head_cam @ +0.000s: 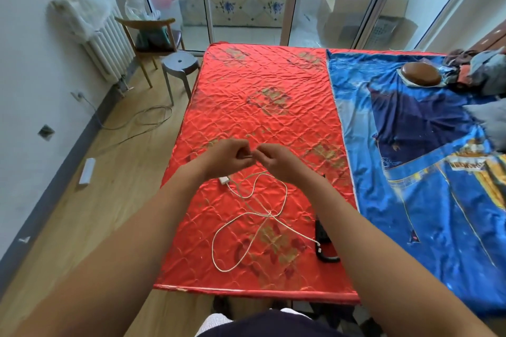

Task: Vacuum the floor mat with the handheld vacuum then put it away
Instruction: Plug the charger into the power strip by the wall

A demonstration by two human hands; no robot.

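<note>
Right forearm (356, 227) partly hides black vacuum (325, 253) beside white cable (284, 194) on red mat (246, 90).

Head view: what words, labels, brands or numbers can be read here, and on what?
Nothing here reads clearly.
Blue sheet: lettering on its yellow printed band, too blurred to read.
Cardboard box: no print legible.
Red mat: gold pattern only, no words.
White cable: no marking visible.
</note>
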